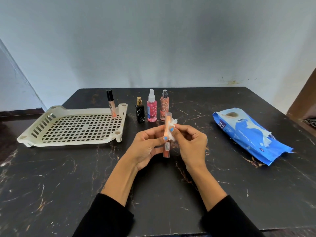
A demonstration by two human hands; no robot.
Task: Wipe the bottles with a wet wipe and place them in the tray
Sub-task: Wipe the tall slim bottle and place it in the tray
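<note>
- Black marble-look table carries everything, against a pale wall.
- Left hand grips a slim peach tube bottle upright, above the table's middle.
- Right hand pinches a crumpled white wet wipe against the tube's upper part.
- Cream slotted tray sits left, one tall gloss tube standing in its far right corner.
- Three spray bottles stand just right of the tray.
- Blue wipes pack lies at the right.

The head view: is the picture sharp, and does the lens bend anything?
Head view: soft, even light, no hard shadows; the dark marble-patterned table shows mild sheen; wide-angle lens bows its far edge; the cream perforated plastic tray stays sharp; small print on the blue wet-wipe pack is too blurred to read fully.
</note>
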